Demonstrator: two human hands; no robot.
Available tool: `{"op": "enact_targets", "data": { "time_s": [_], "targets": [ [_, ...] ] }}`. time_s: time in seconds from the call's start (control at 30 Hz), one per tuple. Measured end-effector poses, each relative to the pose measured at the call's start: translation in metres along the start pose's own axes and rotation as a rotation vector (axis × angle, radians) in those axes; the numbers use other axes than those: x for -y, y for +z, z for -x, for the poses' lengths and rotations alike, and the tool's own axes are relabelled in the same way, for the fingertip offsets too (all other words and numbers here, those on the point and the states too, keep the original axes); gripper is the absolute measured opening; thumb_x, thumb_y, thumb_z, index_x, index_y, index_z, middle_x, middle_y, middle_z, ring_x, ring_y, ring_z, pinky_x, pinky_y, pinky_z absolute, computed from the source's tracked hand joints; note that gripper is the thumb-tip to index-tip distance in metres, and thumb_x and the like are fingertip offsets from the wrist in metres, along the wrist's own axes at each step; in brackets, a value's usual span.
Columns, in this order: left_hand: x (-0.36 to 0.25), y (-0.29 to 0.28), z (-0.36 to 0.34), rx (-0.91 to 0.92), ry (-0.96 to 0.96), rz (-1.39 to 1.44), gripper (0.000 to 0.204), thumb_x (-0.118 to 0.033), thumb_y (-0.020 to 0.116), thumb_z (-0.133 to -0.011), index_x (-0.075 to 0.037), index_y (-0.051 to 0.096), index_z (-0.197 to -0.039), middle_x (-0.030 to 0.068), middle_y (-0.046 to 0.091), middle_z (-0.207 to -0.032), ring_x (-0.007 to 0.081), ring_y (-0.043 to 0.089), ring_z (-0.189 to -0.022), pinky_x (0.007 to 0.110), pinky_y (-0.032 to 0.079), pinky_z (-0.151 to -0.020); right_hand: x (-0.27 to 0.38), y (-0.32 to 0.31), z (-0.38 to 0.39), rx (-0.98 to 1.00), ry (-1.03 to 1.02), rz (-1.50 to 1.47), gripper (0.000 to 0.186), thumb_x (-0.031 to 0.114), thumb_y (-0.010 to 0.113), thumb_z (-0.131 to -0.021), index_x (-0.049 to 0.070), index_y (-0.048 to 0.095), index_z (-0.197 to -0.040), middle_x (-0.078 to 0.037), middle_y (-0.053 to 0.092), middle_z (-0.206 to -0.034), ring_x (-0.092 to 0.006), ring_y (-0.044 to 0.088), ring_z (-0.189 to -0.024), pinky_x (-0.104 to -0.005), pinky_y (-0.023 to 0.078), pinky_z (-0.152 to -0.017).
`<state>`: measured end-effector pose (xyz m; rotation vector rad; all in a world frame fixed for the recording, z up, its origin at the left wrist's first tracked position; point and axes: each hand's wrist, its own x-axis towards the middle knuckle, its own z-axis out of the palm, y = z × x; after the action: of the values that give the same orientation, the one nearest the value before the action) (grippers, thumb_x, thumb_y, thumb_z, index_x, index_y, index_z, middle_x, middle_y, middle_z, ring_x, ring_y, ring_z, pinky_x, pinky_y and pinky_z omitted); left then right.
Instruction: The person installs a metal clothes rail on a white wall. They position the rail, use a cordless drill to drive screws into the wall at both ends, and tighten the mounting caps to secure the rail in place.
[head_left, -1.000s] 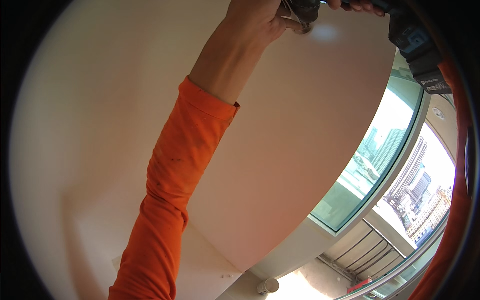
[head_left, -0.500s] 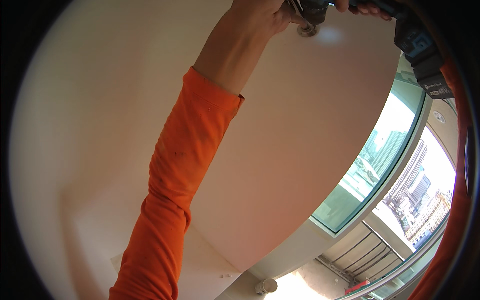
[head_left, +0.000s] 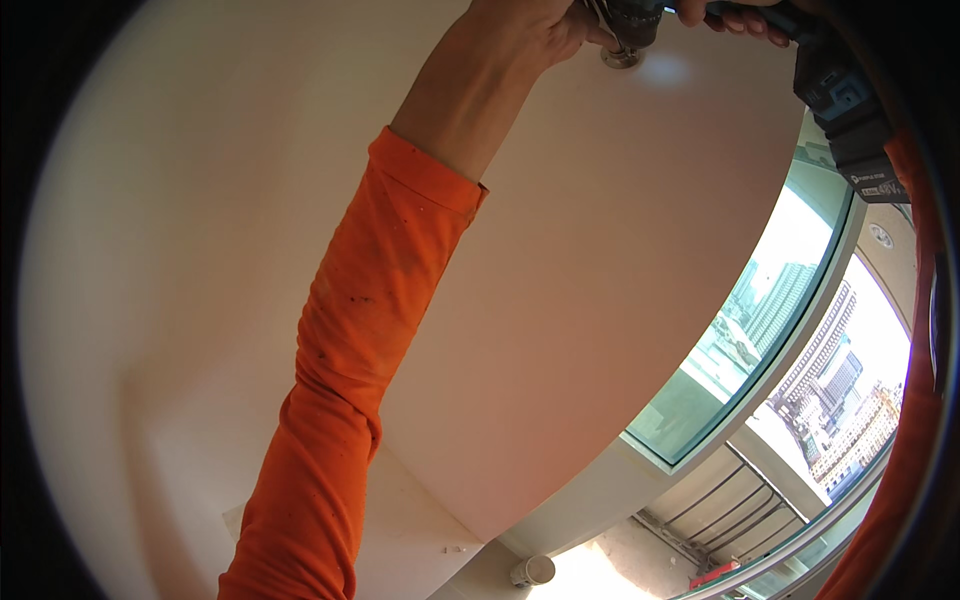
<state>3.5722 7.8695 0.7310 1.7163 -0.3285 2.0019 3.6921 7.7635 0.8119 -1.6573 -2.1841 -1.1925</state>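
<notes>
At the top edge, a cordless drill (head_left: 634,22) has its dark front end beside a small round metal fitting (head_left: 621,58) on the pale surface. Its work light throws a bright spot next to the fitting. My right hand (head_left: 745,20) is wrapped round the drill's handle, and its black battery pack (head_left: 848,110) hangs at the upper right. My left hand (head_left: 545,28), partly cut off by the picture's edge, has its fingers closed at the fitting, close against the drill's front. The drill's tip is hidden.
A broad pale wall or ceiling surface (head_left: 560,260) fills the middle. To the right are a window (head_left: 745,330), tall buildings outside and a metal railing (head_left: 740,500). A light bucket (head_left: 533,571) stands on the floor below, and a red object (head_left: 713,575) lies near the railing.
Both hands, the drill and the fitting appear very slightly shifted to the right and up in the picture. Both hands keep the same hold.
</notes>
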Motion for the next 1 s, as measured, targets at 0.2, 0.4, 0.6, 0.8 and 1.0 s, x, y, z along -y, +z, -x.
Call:
{"op": "enact_targets", "data": {
  "time_s": [0.2, 0.4, 0.6, 0.8, 1.0],
  "targets": [
    [-0.004, -0.004, 0.003, 0.091, 0.046, -0.042, 0.053, -0.048, 0.063, -0.101, 0.000, 0.058, -0.123, 0.0125, 0.062, -0.092, 0.0185, 0.066, -0.068, 0.036, 0.056, -0.051, -0.002, -0.004, 0.001, 0.003, 0.012, 0.003, 0.019, 0.014, 0.066, -0.095, 0.000, 0.068, -0.082, -0.007, 0.061, -0.068, -0.0165, 0.058, -0.058, -0.0342, 0.049, -0.055],
    [-0.003, 0.000, -0.002, 0.055, 0.055, 0.005, 0.049, -0.046, 0.061, -0.103, -0.001, 0.059, -0.121, 0.0093, 0.062, -0.086, 0.0172, 0.064, -0.062, 0.034, 0.055, -0.049, -0.004, -0.005, 0.001, 0.020, 0.016, 0.007, 0.019, 0.014, 0.066, -0.095, 0.000, 0.068, -0.083, -0.007, 0.061, -0.068, -0.0165, 0.058, -0.058, -0.0341, 0.049, -0.055],
    [-0.005, -0.001, -0.006, 0.114, 0.022, 0.005, 0.048, -0.045, 0.062, -0.102, 0.000, 0.059, -0.120, 0.0093, 0.062, -0.089, 0.0152, 0.065, -0.066, 0.034, 0.056, -0.049, -0.004, -0.006, 0.001, 0.031, 0.020, 0.002, 0.018, 0.014, 0.067, -0.094, 0.000, 0.068, -0.083, -0.007, 0.061, -0.068, -0.0165, 0.058, -0.058, -0.0340, 0.049, -0.055],
    [-0.001, 0.002, -0.010, 0.029, 0.047, 0.032, 0.052, -0.045, 0.065, -0.101, 0.001, 0.057, -0.123, 0.0098, 0.063, -0.090, 0.0151, 0.066, -0.067, 0.034, 0.056, -0.047, -0.004, -0.007, 0.000, 0.038, 0.019, -0.003, 0.018, 0.015, 0.067, -0.094, 0.000, 0.068, -0.084, -0.007, 0.061, -0.068, -0.0164, 0.058, -0.058, -0.0340, 0.049, -0.055],
    [-0.001, 0.000, -0.012, 0.088, 0.066, 0.020, 0.058, -0.050, 0.065, -0.099, 0.000, 0.056, -0.129, 0.0104, 0.063, -0.090, 0.0161, 0.067, -0.067, 0.033, 0.055, -0.046, -0.002, -0.006, 0.000, 0.037, 0.018, -0.009, 0.018, 0.015, 0.068, -0.094, -0.001, 0.069, -0.084, -0.007, 0.061, -0.068, -0.0164, 0.058, -0.057, -0.0339, 0.049, -0.055]
  ]
}}
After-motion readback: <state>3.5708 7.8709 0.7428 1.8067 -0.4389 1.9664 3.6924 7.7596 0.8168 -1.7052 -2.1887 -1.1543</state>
